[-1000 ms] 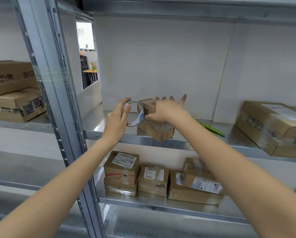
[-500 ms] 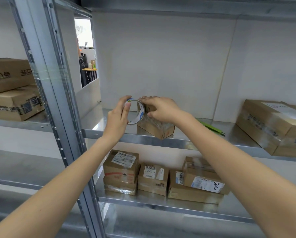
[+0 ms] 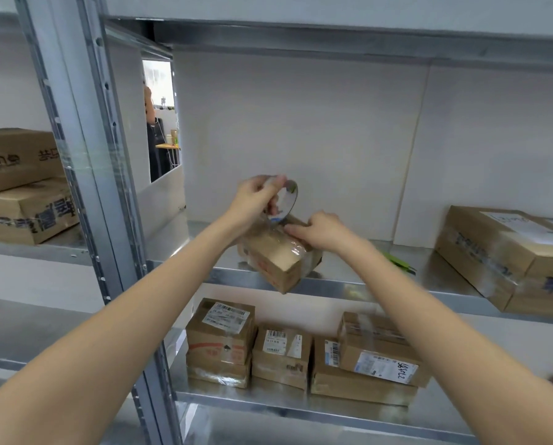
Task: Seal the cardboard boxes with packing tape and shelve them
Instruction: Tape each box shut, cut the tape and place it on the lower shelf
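A small cardboard box [image 3: 280,263] lies at the front edge of the middle metal shelf [image 3: 339,282], one corner jutting over the lip. My left hand [image 3: 255,195] grips a roll of clear packing tape [image 3: 286,202] just above the box's far end, with a strip of tape running down onto the box top. My right hand [image 3: 318,231] has its fingers curled on the far right top of the box, pressing the tape there.
A large taped box [image 3: 509,255] sits at the right of the same shelf, with a green object [image 3: 397,260] between. Several labelled boxes [image 3: 281,354] fill the lower shelf. Two stacked boxes [image 3: 21,184] sit left of the steel upright [image 3: 108,194].
The left hand lifted the tape roll up and over the box, drawing tape across its top. The right hand shifted from the box's near top to its far right end.
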A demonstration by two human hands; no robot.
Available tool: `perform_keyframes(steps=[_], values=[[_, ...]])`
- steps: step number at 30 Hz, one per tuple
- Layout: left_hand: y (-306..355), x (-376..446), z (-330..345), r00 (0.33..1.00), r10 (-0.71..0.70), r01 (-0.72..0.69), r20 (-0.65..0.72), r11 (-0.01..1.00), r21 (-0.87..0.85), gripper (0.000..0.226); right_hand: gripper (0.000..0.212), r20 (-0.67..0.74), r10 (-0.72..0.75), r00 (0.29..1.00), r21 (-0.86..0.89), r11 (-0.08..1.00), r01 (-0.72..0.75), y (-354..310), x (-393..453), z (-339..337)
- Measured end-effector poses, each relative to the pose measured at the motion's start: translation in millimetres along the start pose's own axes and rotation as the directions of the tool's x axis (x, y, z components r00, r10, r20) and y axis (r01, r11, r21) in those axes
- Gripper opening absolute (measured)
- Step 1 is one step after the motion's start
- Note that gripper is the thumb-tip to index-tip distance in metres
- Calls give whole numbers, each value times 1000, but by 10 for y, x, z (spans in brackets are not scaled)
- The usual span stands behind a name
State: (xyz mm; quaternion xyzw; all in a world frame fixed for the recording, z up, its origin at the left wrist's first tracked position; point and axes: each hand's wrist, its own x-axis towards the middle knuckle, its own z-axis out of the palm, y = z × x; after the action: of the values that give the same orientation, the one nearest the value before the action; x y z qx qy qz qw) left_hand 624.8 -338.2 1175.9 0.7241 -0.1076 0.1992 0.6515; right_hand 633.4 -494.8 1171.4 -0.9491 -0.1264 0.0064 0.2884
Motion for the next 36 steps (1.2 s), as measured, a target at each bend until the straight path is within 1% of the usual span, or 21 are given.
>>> perform_keyframes(steps=[1, 2, 4, 5, 6, 8, 10, 12, 14, 16, 18, 20, 22, 23, 24, 27, 29, 30, 32, 34, 36], values=[[-17, 19, 67, 999, -18, 16, 46, 999, 42, 25, 57, -64, -28, 998, -91, 996, 23, -5, -41, 55], [-31, 27, 122, 997, -42, 39, 61, 998, 54, 27, 68, -81, -51, 995, -114, 993, 42, -16, -78, 102], [-62, 51, 165, 995, -92, 91, 34, 996, 18, 31, 103, -40, -54, 998, -76, 996, 51, -78, -139, 216], [-80, 61, 167, 994, -109, 108, 21, 994, 10, 33, 109, -37, -48, 998, -103, 994, 44, -90, -147, 271], [-93, 63, 160, 993, -117, 117, 12, 993, 20, 33, 103, -62, -48, 997, -142, 989, 39, -94, -136, 316], [-107, 68, 144, 993, -119, 118, 5, 992, 46, 35, 83, -116, -64, 991, -199, 979, 40, -92, -120, 342], [-92, 85, 99, 992, -127, 126, 1, 989, 71, 37, 70, -113, -84, 990, -233, 971, 56, -102, -110, 323], [-44, 104, -5, 990, -143, 142, 3, 983, 120, 37, 63, -96, -88, 991, -232, 971, 64, -113, -100, 308], [4, 104, -157, 987, -161, 157, 5, 967, 200, 37, 62, -105, -87, 991, -240, 969, 60, -123, -104, 303], [41, 44, -310, 986, -169, 162, 4, 950, 267, 35, 67, -125, -93, 988, -261, 964, 58, -143, -90, 317], [94, -37, -403, 991, -134, 122, 10, 928, 353, 29, 68, -137, -110, 984, -283, 957, 67, -166, -77, 337], [146, -83, -421, 997, -61, 34, 38, 866, 499, 25, 67, -129, -111, 985, -288, 955, 70, -175, -60, 343], [215, -90, -405, 996, -30, -36, 90, 757, 652, 13, 67, -121, -98, 988, -287, 956, 60, -180, -45, 339], [258, -84, -403, 993, -51, -36, 103, 709, 704, 7, 67, -120, -95, 988, -284, 957, 57, -182, -38, 342], [299, -81, -411, 990, -91, -19, 108, 674, 738, 9, 67, -116, -91, 989, -284, 957, 55, -185, -37, 344], [313, -98, -492, 956, -258, 26, 139, 547, 837, 24, 66, -107, -76, 991, -268, 963, 45, -175, -11, 357], [247, -168, -533, 916, -365, 17, 169, 455, 890, 34, 66, -101, -59, 993, -251, 968, 32, -172, 9, 349], [185, -221, -541, 906, -383, 5, 180, 434, 901, 35, 66, -97, -55, 994, -250, 968, 29, -174, 13, 346], [66, -338, -526, 918, -347, -25, 192, 433, 901, 36, 67, -94, -48, 994, -263, 965, 22, -172, 27, 359], [-51, -423, -514, 945, -281, -14, 166, 472, 882, 40, 67, -99, -46, 994, -276, 961, 17, -179, 22, 360], [-139, -446, -533, 963, -238, 14, 128, 517, 856, 53, 69, -81, -48, 996, -300, 954, 21, -200, 13, 326]])
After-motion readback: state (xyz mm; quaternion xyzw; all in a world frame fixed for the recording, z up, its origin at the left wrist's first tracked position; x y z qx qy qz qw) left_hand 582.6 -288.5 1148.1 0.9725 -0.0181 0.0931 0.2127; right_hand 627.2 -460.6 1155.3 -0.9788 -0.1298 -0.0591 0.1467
